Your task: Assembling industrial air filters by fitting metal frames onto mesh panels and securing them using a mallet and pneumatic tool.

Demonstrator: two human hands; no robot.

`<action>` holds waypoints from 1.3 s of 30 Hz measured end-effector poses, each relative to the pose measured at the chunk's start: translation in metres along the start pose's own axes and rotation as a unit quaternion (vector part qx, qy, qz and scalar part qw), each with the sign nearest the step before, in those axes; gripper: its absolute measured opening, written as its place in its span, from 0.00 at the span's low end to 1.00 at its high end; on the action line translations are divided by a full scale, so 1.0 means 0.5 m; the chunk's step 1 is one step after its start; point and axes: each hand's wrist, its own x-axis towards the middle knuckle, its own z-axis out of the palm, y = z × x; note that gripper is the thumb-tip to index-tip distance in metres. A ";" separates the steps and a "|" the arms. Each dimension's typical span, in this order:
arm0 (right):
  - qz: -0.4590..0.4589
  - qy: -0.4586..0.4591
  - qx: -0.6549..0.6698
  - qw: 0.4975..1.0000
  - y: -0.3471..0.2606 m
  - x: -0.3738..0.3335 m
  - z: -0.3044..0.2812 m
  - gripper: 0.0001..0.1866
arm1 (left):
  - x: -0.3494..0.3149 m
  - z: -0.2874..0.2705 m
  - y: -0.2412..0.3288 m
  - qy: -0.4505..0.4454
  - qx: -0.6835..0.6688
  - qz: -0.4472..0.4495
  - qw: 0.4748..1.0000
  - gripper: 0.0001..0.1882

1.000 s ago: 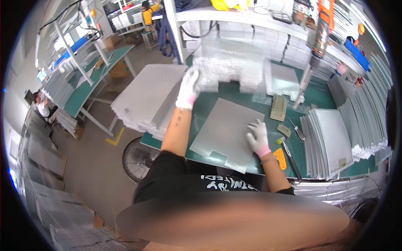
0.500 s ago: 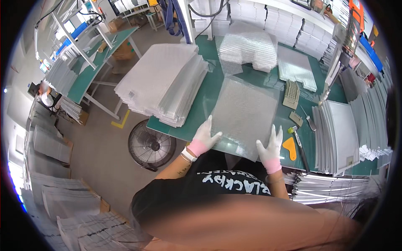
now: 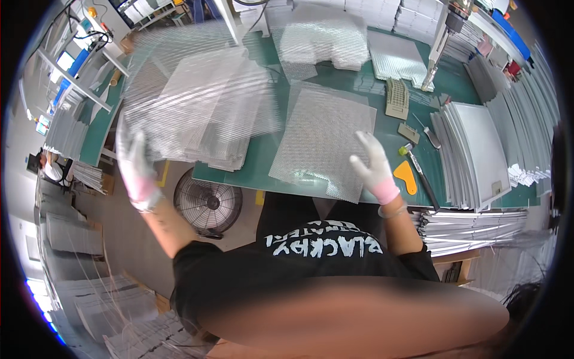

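My left hand (image 3: pixel 137 167), in a white glove with a pink cuff, grips the near left edge of a see-through mesh sheet (image 3: pixel 239 90). That sheet is raised and smeared by motion, spread over a tall stack of pale sheets (image 3: pixel 203 90) on the left of the table. On the green table in front of me lies another grey mesh sheet (image 3: pixel 323 140), with a notched near edge. Just above its right edge hovers my right hand (image 3: pixel 375 166), gloved alike, fingers apart and nothing in them.
Right of the sheet lie an orange scraper (image 3: pixel 406 178), a hammer (image 3: pixel 418 170), a screwdriver (image 3: pixel 427 131) and beige blocks (image 3: pixel 397 99). More mesh stacks (image 3: pixel 326 39) stand at the back; upright panels (image 3: pixel 472 155) line the right. A floor fan (image 3: pixel 209 203) stands below the table's left edge.
My left hand has swung up and left, carrying a mesh sheet from the middle of the table over the left stack. My right hand has let go, staying beside the sheet left there.
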 end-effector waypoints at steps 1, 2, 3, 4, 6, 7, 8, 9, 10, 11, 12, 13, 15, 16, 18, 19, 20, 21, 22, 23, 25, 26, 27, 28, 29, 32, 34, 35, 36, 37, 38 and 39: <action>0.022 -0.059 -0.168 0.984 0.030 -0.016 0.017 0.32 | 0.051 -0.038 -0.020 -0.012 0.045 -0.023 0.999 0.30; 0.036 -0.123 -0.323 0.938 0.058 -0.030 0.037 0.33 | 0.103 -0.109 -0.091 -0.009 0.040 -0.043 0.998 0.32; 0.062 -0.155 -0.345 0.924 0.081 -0.051 0.046 0.34 | 0.139 -0.149 -0.127 -0.050 0.103 -0.065 0.991 0.33; 0.066 -0.156 -0.344 0.923 0.082 -0.065 0.046 0.34 | 0.162 -0.175 -0.158 -0.092 0.166 -0.086 0.978 0.35; 0.049 -0.155 -0.364 0.917 0.075 -0.084 0.042 0.32 | 0.181 -0.205 -0.201 -0.133 0.353 -0.140 0.915 0.39; 0.053 -0.157 -0.358 0.919 0.067 -0.088 0.035 0.31 | 0.168 -0.211 -0.223 -0.120 0.530 -0.016 0.839 0.40; 0.063 -0.156 -0.360 0.918 0.066 -0.099 0.027 0.31 | 0.156 -0.176 -0.207 -0.130 0.526 -0.014 0.840 0.40; 0.070 -0.154 -0.359 0.918 0.072 -0.108 0.019 0.30 | 0.127 -0.102 -0.161 -0.051 0.594 0.097 0.797 0.37; 0.070 -0.154 -0.354 0.920 0.075 -0.114 0.014 0.30 | 0.087 -0.039 -0.104 0.035 0.650 0.205 0.731 0.35; 0.072 -0.147 -0.347 0.923 0.077 -0.116 0.011 0.30 | 0.041 0.015 -0.062 0.048 0.591 0.265 0.761 0.33; 0.075 -0.147 -0.347 0.923 0.080 -0.116 0.010 0.30 | -0.012 0.066 -0.026 0.061 0.528 0.322 0.784 0.30; 0.077 -0.138 -0.345 0.925 0.084 -0.116 0.009 0.30 | -0.071 0.113 -0.019 0.044 0.403 0.345 0.847 0.24; 0.082 -0.128 -0.343 0.927 0.088 -0.117 0.005 0.30 | -0.183 0.218 0.003 -0.199 0.198 0.223 0.933 0.16; 0.085 -0.123 -0.343 0.927 0.088 -0.115 0.003 0.30 | -0.211 0.273 -0.021 -0.285 0.144 0.213 0.923 0.19; 0.092 -0.116 -0.345 0.927 0.093 -0.116 -0.001 0.30 | -0.236 0.402 -0.089 -0.304 -0.058 -0.004 0.951 0.28; 0.090 -0.108 -0.342 0.929 0.096 -0.117 -0.002 0.30 | -0.223 0.461 -0.151 -0.259 -0.167 -0.102 0.946 0.30; 0.085 -0.102 -0.339 0.932 0.096 -0.117 -0.003 0.30 | -0.186 0.524 -0.231 -0.200 -0.217 -0.168 0.941 0.33; 0.086 -0.101 -0.342 0.930 0.102 -0.119 -0.002 0.30 | -0.136 0.570 -0.275 -0.187 -0.101 -0.159 0.964 0.35; 0.082 -0.104 -0.340 0.931 0.103 -0.113 0.008 0.29 | -0.076 0.594 -0.342 -0.226 -0.122 -0.178 0.950 0.36; 0.090 -0.100 -0.341 0.930 0.109 -0.115 0.009 0.29 | -0.051 0.636 -0.337 -0.219 -0.175 -0.252 0.926 0.34; 0.076 -0.097 -0.335 0.934 0.102 -0.107 0.021 0.29 | 0.024 0.659 -0.407 -0.243 -0.065 -0.088 0.964 0.25; 0.055 -0.101 -0.321 0.940 0.092 -0.094 0.036 0.30 | 0.064 0.623 -0.497 -0.248 0.190 0.203 0.928 0.21; 0.071 -0.080 -0.328 0.938 0.101 -0.105 0.026 0.30 | 0.068 0.697 -0.421 -0.196 -0.080 -0.051 0.976 0.19; 0.089 -0.066 -0.336 0.935 0.111 -0.117 0.018 0.30 | 0.069 0.760 -0.339 -0.122 -0.327 -0.310 0.884 0.16; 0.069 -0.061 -0.339 0.936 0.104 -0.114 0.027 0.30 | 0.105 0.743 -0.343 -0.122 -0.277 -0.143 0.942 0.15; 0.056 -0.041 -0.357 0.932 0.104 -0.112 0.036 0.30 | 0.167 0.726 -0.300 -0.182 -0.151 -0.006 0.972 0.14; 0.054 -0.059 -0.340 0.937 0.103 -0.106 0.028 0.29 | 0.182 0.721 -0.284 -0.193 -0.111 -0.109 0.969 0.15; 0.058 -0.059 -0.338 0.937 0.099 -0.098 0.029 0.29 | 0.192 0.716 -0.293 -0.190 -0.114 -0.104 0.970 0.16; 0.055 -0.058 -0.337 0.938 0.099 -0.095 0.030 0.29 | 0.200 0.714 -0.302 -0.186 -0.118 -0.098 0.971 0.16; 0.060 -0.068 -0.340 0.936 0.099 -0.095 0.031 0.29 | 0.204 0.713 -0.311 -0.184 -0.117 -0.095 0.971 0.16; 0.069 -0.079 -0.343 0.934 0.102 -0.095 0.033 0.29 | 0.204 0.715 -0.316 -0.203 -0.082 -0.087 0.972 0.16; 0.069 -0.076 -0.342 0.934 0.104 -0.091 0.035 0.29 | 0.204 0.717 -0.320 -0.222 -0.047 -0.079 0.971 0.17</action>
